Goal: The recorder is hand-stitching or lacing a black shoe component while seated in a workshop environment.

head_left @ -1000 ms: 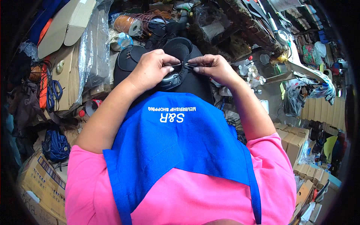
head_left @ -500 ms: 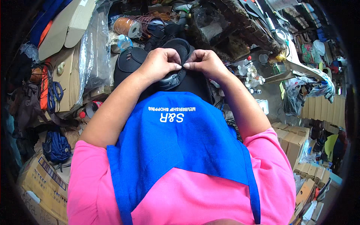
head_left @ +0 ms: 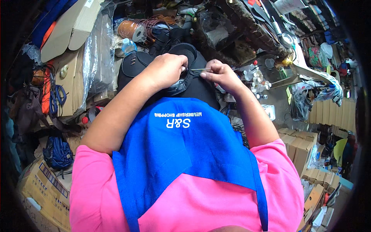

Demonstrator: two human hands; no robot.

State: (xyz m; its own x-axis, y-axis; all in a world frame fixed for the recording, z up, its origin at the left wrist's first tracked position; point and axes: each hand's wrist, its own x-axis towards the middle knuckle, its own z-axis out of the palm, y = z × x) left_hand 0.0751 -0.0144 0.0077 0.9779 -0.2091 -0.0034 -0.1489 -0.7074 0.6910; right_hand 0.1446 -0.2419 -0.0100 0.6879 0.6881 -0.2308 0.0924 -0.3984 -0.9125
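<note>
- Black shoe point(head_left: 185, 83) rests on the person's lap above the blue apron point(head_left: 185, 154), hemmed in by clutter on every side, with little free room around it.
- Left hand point(head_left: 166, 69) is curled closed, clamping the shoe's upper edge.
- Right hand point(head_left: 220, 75) pinches a thin needle point(head_left: 201, 69) between thumb and fingertips, its tip at the shoe.
- Cardboard boxes point(head_left: 301, 147) stand at right; a spool of brown cord point(head_left: 129, 29) lies beyond the shoe.

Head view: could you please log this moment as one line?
left hand: steadying black shoe | right hand: pinching needle | setting: blue apron, cluttered workbench
</note>
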